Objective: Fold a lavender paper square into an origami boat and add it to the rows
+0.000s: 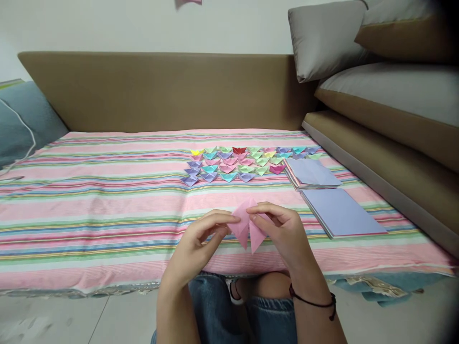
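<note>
A partly folded pink paper [245, 224] is held up just above the near edge of the striped sheet [107, 210]. My left hand [198, 241] pinches its left side between thumb and fingers. My right hand [283, 229] pinches its upper right part, fingers curled over the fold. Beyond them lie several small folded paper shapes [244, 163] in rows, in pink, blue, green, yellow, purple and one red.
Two stacks of lilac-topped paper sheets [340, 210] [311, 173] lie to the right of the shapes. Brown and grey cushions [390, 95] are piled at right, a grey-blue pillow [21, 119] at left. A brown backrest [161, 91] runs behind. Tiled floor and my knees are below.
</note>
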Tool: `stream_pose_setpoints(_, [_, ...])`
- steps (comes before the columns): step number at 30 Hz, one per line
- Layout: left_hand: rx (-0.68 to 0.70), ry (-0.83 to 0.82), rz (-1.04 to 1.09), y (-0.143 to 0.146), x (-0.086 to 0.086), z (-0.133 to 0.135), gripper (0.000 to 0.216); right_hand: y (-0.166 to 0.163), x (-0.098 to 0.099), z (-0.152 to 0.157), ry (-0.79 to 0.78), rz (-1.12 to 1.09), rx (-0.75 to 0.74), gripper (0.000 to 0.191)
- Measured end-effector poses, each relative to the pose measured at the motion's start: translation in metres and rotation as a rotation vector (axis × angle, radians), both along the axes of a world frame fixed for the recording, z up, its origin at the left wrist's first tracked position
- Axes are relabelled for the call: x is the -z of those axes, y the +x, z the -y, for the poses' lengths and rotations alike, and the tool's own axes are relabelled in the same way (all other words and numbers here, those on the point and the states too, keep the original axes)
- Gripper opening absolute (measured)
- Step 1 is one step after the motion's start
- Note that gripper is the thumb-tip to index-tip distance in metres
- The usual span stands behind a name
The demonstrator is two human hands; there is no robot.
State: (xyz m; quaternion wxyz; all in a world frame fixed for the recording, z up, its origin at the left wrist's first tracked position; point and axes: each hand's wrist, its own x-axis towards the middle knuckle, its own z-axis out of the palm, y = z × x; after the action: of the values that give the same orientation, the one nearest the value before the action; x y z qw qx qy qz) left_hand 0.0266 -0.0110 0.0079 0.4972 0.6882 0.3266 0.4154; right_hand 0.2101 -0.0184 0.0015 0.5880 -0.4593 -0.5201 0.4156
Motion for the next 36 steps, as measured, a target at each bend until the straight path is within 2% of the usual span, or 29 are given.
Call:
stream_pose_setpoints(4, [-0.011,0.134,-0.092,0.000,-0.001,-0.003,0.019,0.000,0.000,0.001,0.050,0.031,-0.025,0.009])
stream_pose_setpoints(8, [-0.084,0.154,-0.055,0.006,0.001,-0.005,0.012,-0.001,-0.001,0.001,0.070,0.025,-0.034,0.012])
stream_pose_setpoints(12, [-0.211,0.064,0.051,0.013,0.002,-0.005,0.005,-0.002,-0.001,0.001,0.080,0.008,-0.044,0.014])
stream_pose_setpoints(17, [-0.322,-0.140,0.195,0.021,0.002,-0.004,0.013,-0.005,0.000,0.000,0.090,-0.024,-0.050,0.017])
stream_pose_setpoints(22, [-0.376,-0.283,0.221,0.026,0.004,-0.005,0.018,-0.006,-0.001,0.000,0.086,-0.001,-0.042,0.015])
stream_pose_setpoints(28, [-0.391,-0.325,0.240,0.028,0.004,-0.002,0.021,-0.010,-0.004,0.001,0.040,0.021,0.031,0.002])
stream_pose_setpoints(32, [-0.382,-0.338,0.260,0.031,0.004,-0.002,0.021,-0.014,-0.002,0.000,-0.040,0.003,0.142,0.006])
stream_pose_setpoints(36, [-0.403,-0.330,0.265,0.034,0.002,-0.002,0.021,-0.016,0.000,0.000,-0.054,-0.014,0.220,0.006])
